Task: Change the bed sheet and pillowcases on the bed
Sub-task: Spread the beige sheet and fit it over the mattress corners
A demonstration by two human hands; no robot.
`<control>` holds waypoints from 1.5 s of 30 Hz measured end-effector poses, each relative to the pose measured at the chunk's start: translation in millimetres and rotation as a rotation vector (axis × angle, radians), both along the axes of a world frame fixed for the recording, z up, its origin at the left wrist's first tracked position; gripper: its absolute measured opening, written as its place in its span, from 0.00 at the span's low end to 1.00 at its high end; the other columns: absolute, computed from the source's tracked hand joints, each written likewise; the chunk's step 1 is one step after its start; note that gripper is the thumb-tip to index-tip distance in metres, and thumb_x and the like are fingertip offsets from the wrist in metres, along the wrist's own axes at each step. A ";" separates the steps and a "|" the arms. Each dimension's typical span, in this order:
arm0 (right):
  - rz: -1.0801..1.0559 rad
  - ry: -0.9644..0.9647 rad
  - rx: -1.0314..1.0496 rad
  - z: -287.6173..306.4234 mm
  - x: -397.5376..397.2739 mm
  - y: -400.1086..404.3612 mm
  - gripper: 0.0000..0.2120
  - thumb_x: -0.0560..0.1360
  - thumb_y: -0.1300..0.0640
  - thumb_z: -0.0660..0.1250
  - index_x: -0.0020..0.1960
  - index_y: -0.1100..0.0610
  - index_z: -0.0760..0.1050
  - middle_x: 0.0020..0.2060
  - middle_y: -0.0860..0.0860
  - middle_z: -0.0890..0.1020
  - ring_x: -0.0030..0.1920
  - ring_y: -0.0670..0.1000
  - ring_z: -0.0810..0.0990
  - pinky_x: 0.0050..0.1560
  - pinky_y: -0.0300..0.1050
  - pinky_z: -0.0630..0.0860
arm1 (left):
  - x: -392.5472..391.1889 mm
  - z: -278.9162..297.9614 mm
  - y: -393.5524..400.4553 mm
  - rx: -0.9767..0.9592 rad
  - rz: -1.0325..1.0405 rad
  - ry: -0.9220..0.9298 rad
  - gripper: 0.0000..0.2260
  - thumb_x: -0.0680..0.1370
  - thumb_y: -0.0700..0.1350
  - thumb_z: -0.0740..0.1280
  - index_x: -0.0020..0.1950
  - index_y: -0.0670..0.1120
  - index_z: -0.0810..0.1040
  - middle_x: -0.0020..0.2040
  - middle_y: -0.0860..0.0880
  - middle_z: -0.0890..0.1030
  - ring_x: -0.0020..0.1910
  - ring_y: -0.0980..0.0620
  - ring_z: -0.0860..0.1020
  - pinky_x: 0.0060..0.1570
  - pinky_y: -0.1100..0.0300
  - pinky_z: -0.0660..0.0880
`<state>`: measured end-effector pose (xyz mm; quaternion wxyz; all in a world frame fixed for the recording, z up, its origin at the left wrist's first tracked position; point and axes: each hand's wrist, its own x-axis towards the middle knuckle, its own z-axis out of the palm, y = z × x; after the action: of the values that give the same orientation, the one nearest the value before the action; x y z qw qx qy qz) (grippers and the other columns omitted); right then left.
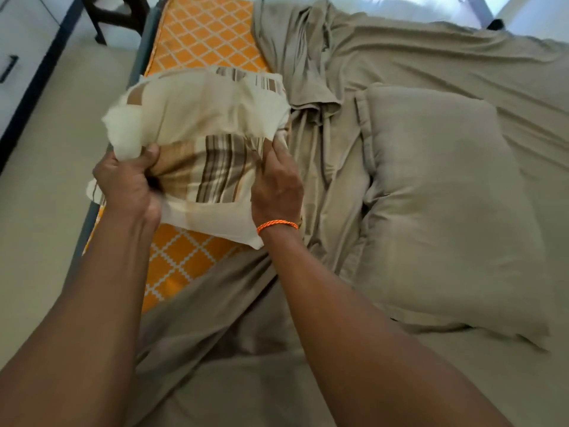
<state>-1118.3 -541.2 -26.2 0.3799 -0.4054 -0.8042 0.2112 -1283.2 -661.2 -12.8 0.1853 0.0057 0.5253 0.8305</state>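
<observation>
both hands (pixel 129 183) (pixel 277 192) clench striped pillowcase (pixel 215 167); fingertips hidden in folds.

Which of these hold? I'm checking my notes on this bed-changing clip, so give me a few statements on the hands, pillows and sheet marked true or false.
1. Both hands grip the striped pillowcase. True: left hand, right hand.
2. The beige pillow lies at the person's left. False: it lies to the right.
3. The orange patterned mattress is partly uncovered. True.
4. The beige sheet is spread smooth. False: it is bunched and wrinkled.
5. The orange wristband is on the left wrist. False: the right.
</observation>
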 end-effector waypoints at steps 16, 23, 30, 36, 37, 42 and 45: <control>-0.325 -0.009 0.269 133.0 257.6 153.8 0.18 0.84 0.49 0.60 0.63 0.59 0.80 0.71 0.52 0.78 0.54 0.63 0.82 0.50 0.58 0.78 | 217.8 133.8 174.1 0.208 -0.390 0.109 0.14 0.67 0.31 0.77 0.52 0.38 0.85 0.49 0.41 0.86 0.54 0.41 0.80 0.60 0.44 0.78; -0.714 -0.438 -0.002 115.2 406.2 182.4 0.24 0.81 0.56 0.61 0.77 0.53 0.67 0.76 0.52 0.70 0.68 0.61 0.73 0.64 0.64 0.67 | 359.9 96.7 194.7 -0.164 -0.729 0.117 0.15 0.83 0.38 0.67 0.69 0.50 0.78 0.56 0.53 0.84 0.41 0.52 0.84 0.45 0.54 0.83; -0.323 -0.541 -0.233 8.7 420.7 75.0 0.27 0.79 0.60 0.64 0.78 0.56 0.65 0.78 0.55 0.66 0.77 0.61 0.65 0.70 0.61 0.69 | 345.3 -48.4 81.0 -0.932 -0.723 0.449 0.29 0.72 0.54 0.70 0.73 0.47 0.78 0.66 0.45 0.80 0.65 0.44 0.79 0.68 0.48 0.74; -0.085 -0.420 -0.343 -75.9 368.3 -108.3 0.29 0.74 0.62 0.69 0.74 0.57 0.72 0.74 0.56 0.73 0.71 0.58 0.74 0.65 0.61 0.76 | 284.2 -100.7 -65.9 -1.721 -0.598 0.557 0.63 0.60 0.70 0.79 0.84 0.51 0.47 0.85 0.40 0.50 0.83 0.38 0.49 0.78 0.30 0.50; -0.052 -0.436 -0.387 -84.3 356.6 -137.3 0.29 0.73 0.60 0.69 0.74 0.56 0.72 0.75 0.54 0.73 0.72 0.57 0.74 0.65 0.60 0.77 | 273.2 -104.7 -83.4 -1.766 -0.607 0.550 0.57 0.62 0.70 0.77 0.83 0.52 0.54 0.83 0.39 0.55 0.82 0.36 0.52 0.77 0.28 0.50; 0.017 -0.519 -0.425 -94.9 300.1 -249.2 0.27 0.72 0.51 0.62 0.71 0.53 0.75 0.71 0.52 0.77 0.67 0.55 0.78 0.60 0.55 0.81 | 247.4 -89.7 -114.5 -1.540 -0.581 0.808 0.14 0.77 0.44 0.65 0.62 0.44 0.81 0.58 0.36 0.80 0.55 0.31 0.79 0.54 0.41 0.76; 0.038 -0.556 -0.422 -100.9 268.5 -294.3 0.25 0.73 0.52 0.64 0.70 0.52 0.75 0.73 0.51 0.75 0.69 0.54 0.77 0.62 0.53 0.78 | 234.6 -82.9 -126.9 -1.364 -0.603 0.715 0.12 0.78 0.44 0.65 0.61 0.50 0.79 0.54 0.37 0.83 0.52 0.32 0.80 0.44 0.46 0.72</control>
<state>-849.8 -835.5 -127.1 0.0501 -0.5020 -0.8230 0.2612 -1048.6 -788.1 -95.8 0.1848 0.2965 0.9171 0.1920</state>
